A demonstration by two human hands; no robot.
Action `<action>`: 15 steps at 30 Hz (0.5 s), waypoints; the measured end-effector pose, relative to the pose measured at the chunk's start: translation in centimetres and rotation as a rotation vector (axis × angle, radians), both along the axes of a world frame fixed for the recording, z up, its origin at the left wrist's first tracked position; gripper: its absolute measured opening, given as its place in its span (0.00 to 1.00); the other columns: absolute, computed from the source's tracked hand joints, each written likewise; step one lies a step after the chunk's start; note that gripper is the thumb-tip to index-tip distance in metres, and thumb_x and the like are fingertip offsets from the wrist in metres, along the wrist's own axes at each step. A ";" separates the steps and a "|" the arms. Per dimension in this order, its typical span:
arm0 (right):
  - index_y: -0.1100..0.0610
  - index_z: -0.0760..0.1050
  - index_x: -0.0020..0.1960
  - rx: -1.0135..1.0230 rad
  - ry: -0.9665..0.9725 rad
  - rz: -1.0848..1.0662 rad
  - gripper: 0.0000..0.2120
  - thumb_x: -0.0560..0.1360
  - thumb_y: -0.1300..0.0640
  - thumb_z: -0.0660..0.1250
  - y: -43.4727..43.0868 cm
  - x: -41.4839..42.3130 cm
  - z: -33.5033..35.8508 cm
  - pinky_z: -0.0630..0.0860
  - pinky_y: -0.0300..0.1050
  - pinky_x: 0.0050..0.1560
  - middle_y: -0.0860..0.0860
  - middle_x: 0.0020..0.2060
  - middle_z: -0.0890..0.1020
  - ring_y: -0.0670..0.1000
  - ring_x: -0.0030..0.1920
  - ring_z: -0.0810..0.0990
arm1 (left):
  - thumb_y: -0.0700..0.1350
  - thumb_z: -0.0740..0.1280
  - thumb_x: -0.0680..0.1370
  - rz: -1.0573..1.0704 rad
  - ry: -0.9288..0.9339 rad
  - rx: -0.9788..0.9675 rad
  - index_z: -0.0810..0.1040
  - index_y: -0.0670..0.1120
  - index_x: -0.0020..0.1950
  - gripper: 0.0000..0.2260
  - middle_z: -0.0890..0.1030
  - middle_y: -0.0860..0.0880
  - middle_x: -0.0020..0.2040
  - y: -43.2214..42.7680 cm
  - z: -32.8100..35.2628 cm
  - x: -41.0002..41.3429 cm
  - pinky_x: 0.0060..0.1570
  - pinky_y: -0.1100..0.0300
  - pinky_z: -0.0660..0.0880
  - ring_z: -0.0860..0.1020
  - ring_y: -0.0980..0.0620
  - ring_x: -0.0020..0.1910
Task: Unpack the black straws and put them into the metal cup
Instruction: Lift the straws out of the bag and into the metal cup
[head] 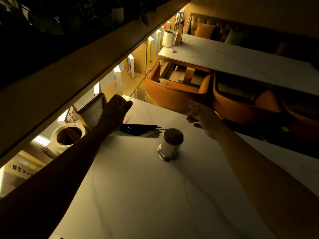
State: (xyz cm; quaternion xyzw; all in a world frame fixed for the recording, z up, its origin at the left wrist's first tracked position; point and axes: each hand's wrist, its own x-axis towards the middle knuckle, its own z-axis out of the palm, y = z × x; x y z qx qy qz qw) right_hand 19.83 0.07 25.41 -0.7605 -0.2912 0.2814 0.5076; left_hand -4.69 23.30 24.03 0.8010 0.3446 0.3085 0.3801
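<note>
The unpacking looks barely begun: the black straws (140, 127) lie in a loose bundle on the far part of the white table (138, 195), apparently in a glossy dark wrapper, with their tips fanned toward the right. The metal cup (170, 144) stands upright just near and right of them, a smooth shiny cylinder with a flared foot, and it seems to hold no straws.

The left hand (118, 106) reaches far out above the bundle, fingers curled, but it is too dark to tell whether it grips anything. The right hand (203, 118) hovers to the right with fingers spread loosely, holding nothing.

Next, I judge, both hands must come down on the bundle, one steadying the wrapper while the other draws the thin, stiff straws out.
</note>
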 end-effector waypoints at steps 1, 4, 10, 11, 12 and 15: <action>0.41 0.75 0.59 0.004 0.019 -0.003 0.12 0.81 0.57 0.63 -0.2 0.2 -0.2 0.79 0.47 0.50 0.49 0.45 0.85 0.50 0.49 0.85 | 0.48 0.65 0.84 -0.002 0.032 0.002 0.73 0.42 0.49 0.10 0.72 0.54 0.38 0.2 0.2 0.2 0.33 0.79 0.66 0.70 0.60 0.36; 0.47 0.74 0.64 0.005 0.070 -0.011 0.14 0.81 0.60 0.63 -0.7 0.7 -0.7 0.80 0.47 0.49 0.52 0.47 0.85 0.52 0.50 0.84 | 0.50 0.64 0.84 -0.022 0.054 0.033 0.71 0.50 0.43 0.11 0.73 0.54 0.37 0.3 0.6 1.0 0.32 0.76 0.66 0.70 0.58 0.35; 0.46 0.75 0.60 0.015 0.132 -0.052 0.13 0.80 0.61 0.64 -1.5 1.3 -1.7 0.82 0.46 0.46 0.52 0.45 0.85 0.53 0.48 0.85 | 0.51 0.66 0.84 -0.071 0.066 0.132 0.72 0.41 0.51 0.13 0.70 0.55 0.39 0.2 0.8 2.5 0.39 0.66 0.66 0.70 0.58 0.37; 0.45 0.76 0.58 0.011 0.135 -0.054 0.13 0.80 0.62 0.64 -1.6 1.4 -1.8 0.82 0.46 0.47 0.52 0.44 0.85 0.53 0.48 0.85 | 0.51 0.66 0.84 -0.081 0.068 0.137 0.72 0.42 0.50 0.13 0.70 0.54 0.39 0.1 1.0 2.7 0.39 0.66 0.66 0.70 0.58 0.37; 0.45 0.76 0.57 0.008 0.143 -0.055 0.13 0.80 0.62 0.64 -1.8 1.5 -1.9 0.82 0.47 0.47 0.53 0.45 0.85 0.53 0.48 0.85 | 0.52 0.66 0.84 -0.089 0.068 0.141 0.71 0.43 0.50 0.13 0.70 0.54 0.39 0.1 1.1 2.9 0.39 0.65 0.67 0.70 0.58 0.37; 0.48 0.77 0.56 0.003 0.165 -0.067 0.10 0.80 0.61 0.64 -2.3 1.7 -2.1 0.82 0.47 0.47 0.54 0.46 0.84 0.54 0.49 0.85 | 0.53 0.66 0.83 -0.122 0.101 0.134 0.70 0.45 0.50 0.12 0.72 0.52 0.41 0.3 1.5 3.4 0.43 0.56 0.73 0.74 0.51 0.40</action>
